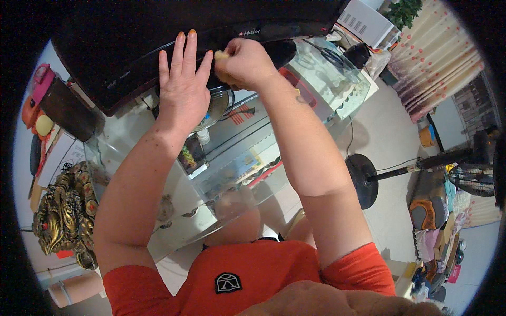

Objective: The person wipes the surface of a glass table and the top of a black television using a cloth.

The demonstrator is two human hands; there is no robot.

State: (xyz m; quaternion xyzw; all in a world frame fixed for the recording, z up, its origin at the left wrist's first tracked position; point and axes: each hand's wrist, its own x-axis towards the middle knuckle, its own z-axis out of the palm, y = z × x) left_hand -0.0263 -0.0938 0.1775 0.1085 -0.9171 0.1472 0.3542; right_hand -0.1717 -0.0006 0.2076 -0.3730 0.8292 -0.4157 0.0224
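A black Haier television (197, 23) stands in front of me on a glass-topped stand (237, 136). My left hand (184, 85) lies flat against its lower frame with the fingers apart, holding nothing. Close beside it, my right hand (247, 63) is closed around a small pale-yellow piece (221, 56), perhaps a sponge or cloth; most of it is hidden in the fingers. That hand is at the lower frame, just below the maker's name. Whether the yellow piece touches the frame cannot be made out.
A round glass dish (215, 106) and a red tray (298, 87) sit below the screen. Scissors (330, 55) lie to the right. On the left stands a gold toad figurine (65, 213). A pedestal fan (361, 181) with its cable is on the floor at right.
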